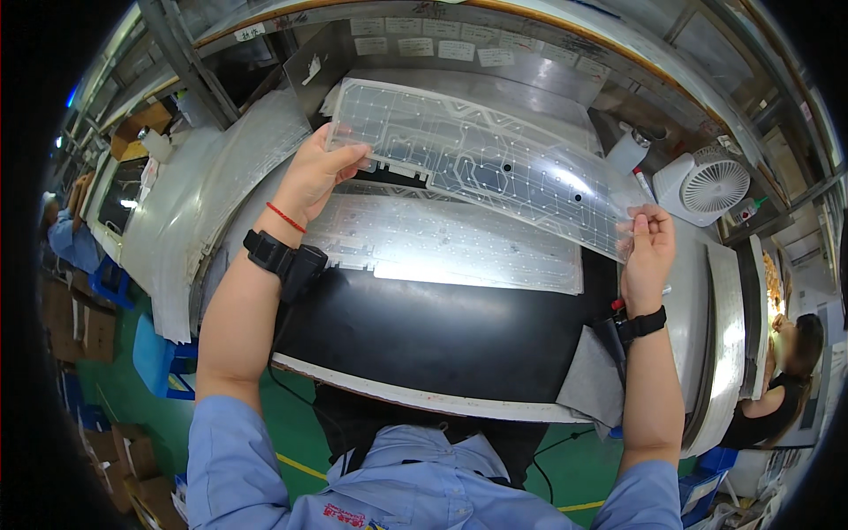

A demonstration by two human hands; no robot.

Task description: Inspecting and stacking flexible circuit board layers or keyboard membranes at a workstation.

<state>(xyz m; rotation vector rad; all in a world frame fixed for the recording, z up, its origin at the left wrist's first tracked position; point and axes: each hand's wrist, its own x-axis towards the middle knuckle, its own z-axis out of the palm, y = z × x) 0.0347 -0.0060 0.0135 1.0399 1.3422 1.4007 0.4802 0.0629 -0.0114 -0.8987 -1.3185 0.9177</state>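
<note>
Between my two hands a clear flexible printed-circuit sheet (495,163) is raised and tilted, its right end lower than its left. My left hand (323,168) pinches the left end near the lower corner, thumb on top. At the other end my right hand (649,243) grips the right edge between thumb and fingers. White traces, small dots and two black spots mark the sheet. Below it, a stack of similar circuit sheets (468,247) lies on the black mat (424,331). Part of that stack is hidden by the raised sheet.
A white fan (714,184) and a spray bottle (629,150) stand at the back right. Large sheet stacks (212,190) curve along the left. A grey cloth (590,375) hangs over the front edge. A shelf (495,31) spans above. Other people (786,380) sit at both sides.
</note>
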